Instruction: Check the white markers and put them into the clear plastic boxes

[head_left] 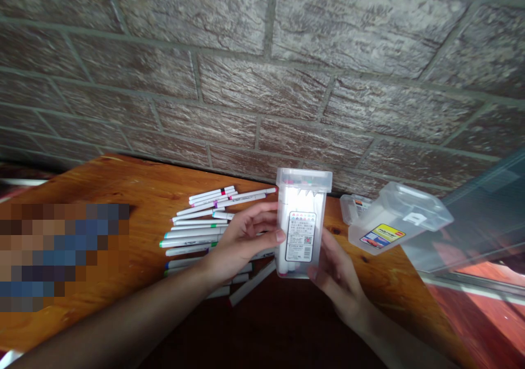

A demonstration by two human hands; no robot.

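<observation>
At the far left, coarse blocks of blurring blot out whatever lies on the orange-brown wooden table (123, 180). Next come the loose white markers with coloured bands and ends (192, 239), spread in a rough column; the left forearm, cut off below, hides some of their lengths. The bare left hand (248, 240) grips the left side of the upright, lidded clear plastic box of white markers (302, 224), thumb at the front edge, fingers partly hidden behind. The box stands between both palms, its label's small print hard to read; its base seems lifted, though the dark shadow beneath makes that uncertain. The bare right hand (338, 279) clasps its lower right side, thumb near the bottom corner. Farther right, a translucent plastic box with a yellow-and-blue label (404, 213) partly covers a flat clear plastic piece (350, 208).
</observation>
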